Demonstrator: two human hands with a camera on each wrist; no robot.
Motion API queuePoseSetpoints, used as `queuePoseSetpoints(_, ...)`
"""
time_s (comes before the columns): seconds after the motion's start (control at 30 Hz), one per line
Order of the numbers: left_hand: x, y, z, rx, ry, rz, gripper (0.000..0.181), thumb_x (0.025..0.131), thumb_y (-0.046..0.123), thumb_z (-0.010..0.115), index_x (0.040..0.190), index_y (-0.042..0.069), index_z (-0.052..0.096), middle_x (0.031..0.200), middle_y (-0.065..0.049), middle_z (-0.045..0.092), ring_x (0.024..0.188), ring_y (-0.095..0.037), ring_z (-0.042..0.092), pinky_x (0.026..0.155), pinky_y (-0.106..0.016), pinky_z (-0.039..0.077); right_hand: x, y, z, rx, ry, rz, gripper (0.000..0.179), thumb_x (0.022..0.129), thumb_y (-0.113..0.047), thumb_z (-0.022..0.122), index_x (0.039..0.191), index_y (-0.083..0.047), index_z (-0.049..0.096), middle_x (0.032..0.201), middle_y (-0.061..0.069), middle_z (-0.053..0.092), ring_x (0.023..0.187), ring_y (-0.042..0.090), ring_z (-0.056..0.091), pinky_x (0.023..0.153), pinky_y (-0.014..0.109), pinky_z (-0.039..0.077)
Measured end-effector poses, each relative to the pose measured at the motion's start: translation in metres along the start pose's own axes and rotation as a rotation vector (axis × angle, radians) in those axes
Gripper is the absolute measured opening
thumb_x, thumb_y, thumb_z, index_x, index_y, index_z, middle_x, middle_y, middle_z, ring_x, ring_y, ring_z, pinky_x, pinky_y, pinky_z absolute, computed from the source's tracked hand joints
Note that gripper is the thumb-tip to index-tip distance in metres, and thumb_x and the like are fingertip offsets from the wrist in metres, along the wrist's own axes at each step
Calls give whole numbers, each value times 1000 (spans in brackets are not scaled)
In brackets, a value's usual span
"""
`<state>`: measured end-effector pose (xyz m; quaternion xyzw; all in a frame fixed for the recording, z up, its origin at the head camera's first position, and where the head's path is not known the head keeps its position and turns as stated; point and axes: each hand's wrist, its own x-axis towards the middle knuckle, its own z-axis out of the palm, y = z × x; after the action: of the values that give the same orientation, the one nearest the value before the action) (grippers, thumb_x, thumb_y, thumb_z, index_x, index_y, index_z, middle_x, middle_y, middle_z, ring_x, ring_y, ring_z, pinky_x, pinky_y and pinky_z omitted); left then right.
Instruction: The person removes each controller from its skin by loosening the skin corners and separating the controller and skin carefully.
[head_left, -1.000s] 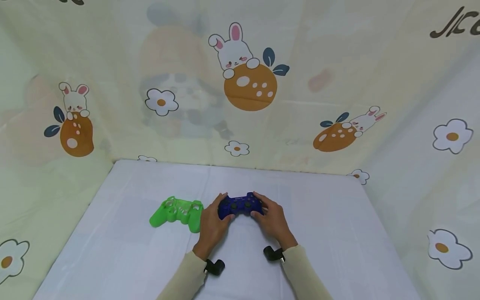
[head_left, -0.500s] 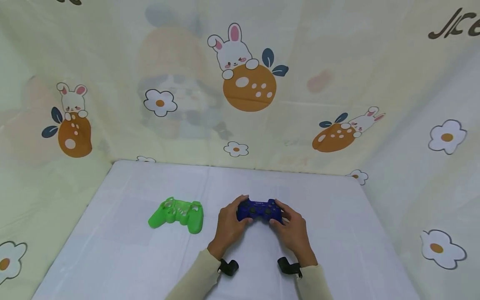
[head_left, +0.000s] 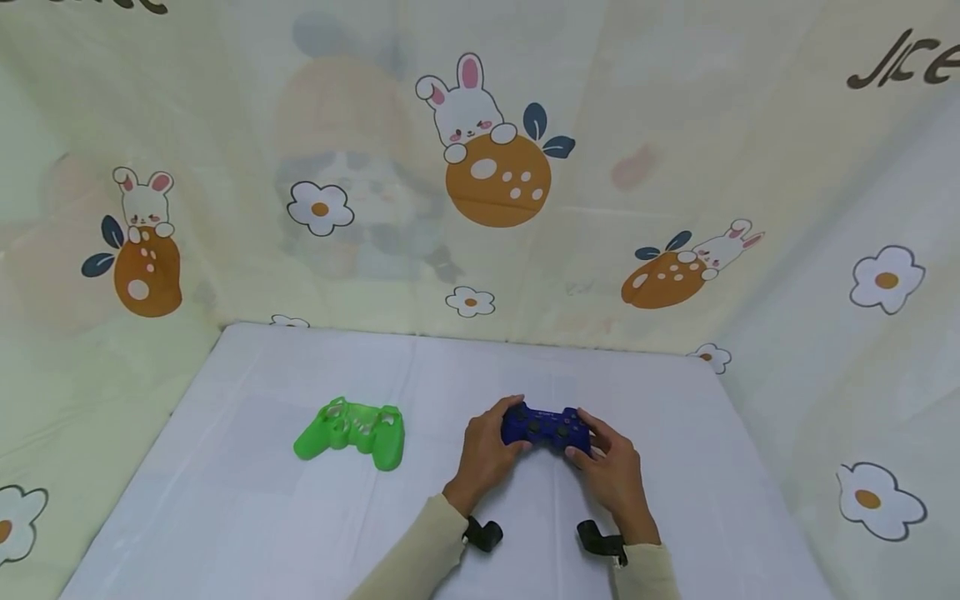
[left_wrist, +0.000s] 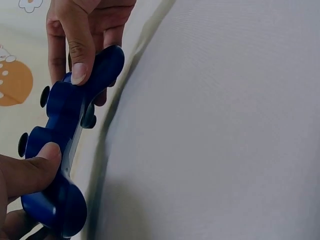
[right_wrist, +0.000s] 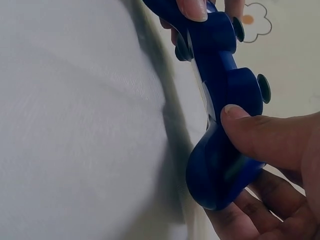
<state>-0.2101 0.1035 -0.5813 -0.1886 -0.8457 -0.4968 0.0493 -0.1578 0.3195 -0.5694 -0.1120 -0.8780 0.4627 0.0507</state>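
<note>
A dark blue game controller [head_left: 546,427] is held between both hands, right of the middle of the white table. My left hand [head_left: 486,454] grips its left end, the thumb on the near edge and fingers at the far side. On the other end, my right hand [head_left: 613,471] holds it the same way. Both wrist views show the controller [left_wrist: 62,120] close up, with thumbs pressing its near face and fingers curled behind the grips. A bright green controller-shaped cover [head_left: 352,432] lies on the table to the left, apart from both hands.
The white-covered table [head_left: 247,517] meets a cream curtain [head_left: 375,292] printed with rabbits, oranges and flowers at the back and sides. A black wrist camera [head_left: 483,535] sits on the left wrist and another camera [head_left: 598,540] on the right.
Both hands have moved the blue game controller to the right and slightly nearer, away from the green cover. The cover has stayed in place on the table.
</note>
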Motion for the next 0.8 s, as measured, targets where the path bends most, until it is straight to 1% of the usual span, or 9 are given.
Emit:
queuePoseSetpoints(0.17, -1, -3, 3, -14, -7, -13, 73, 82, 10, 91, 149, 16, 60, 143, -7, 70, 135, -30, 65, 114, -49, 50, 0, 1, 0, 7, -19, 19, 70, 93, -6, 80, 156, -20, 54, 160, 16, 53, 142, 36, 59, 111, 46, 51)
queuePoseSetpoints(0.33, -2, -6, 3, -29, -13, -17, 73, 83, 11, 90, 149, 16, 60, 145, -6, 69, 137, -30, 63, 115, -49, 49, -1, 1, 1, 16, -17, 19, 69, 93, -6, 81, 156, -19, 55, 161, 18, 52, 143, 39, 57, 111, 46, 50)
queuePoseSetpoints(0.43, -3, -7, 2, -32, -6, -13, 72, 84, 12, 90, 149, 15, 60, 145, -7, 69, 136, -31, 64, 115, -51, 49, -2, 2, 2, 13, -7, 26, 69, 93, -8, 81, 156, -22, 56, 162, 18, 50, 144, 39, 55, 112, 46, 50)
queuePoseSetpoints(0.63, -3, -8, 3, -28, -19, -39, 72, 84, 15, 90, 149, 15, 60, 145, -8, 69, 135, -33, 64, 114, -53, 48, -2, 6, 1, 10, -9, 54, 70, 94, -9, 81, 156, -26, 55, 164, 15, 48, 147, 37, 53, 114, 45, 47)
queuePoseSetpoints(0.8, -4, -9, 4, -13, -17, -57, 71, 84, 18, 91, 148, 15, 60, 144, -8, 69, 133, -33, 65, 113, -53, 49, -3, 9, 1, -1, -13, 66, 70, 94, -13, 82, 156, -30, 55, 162, 17, 51, 146, 38, 54, 115, 48, 46)
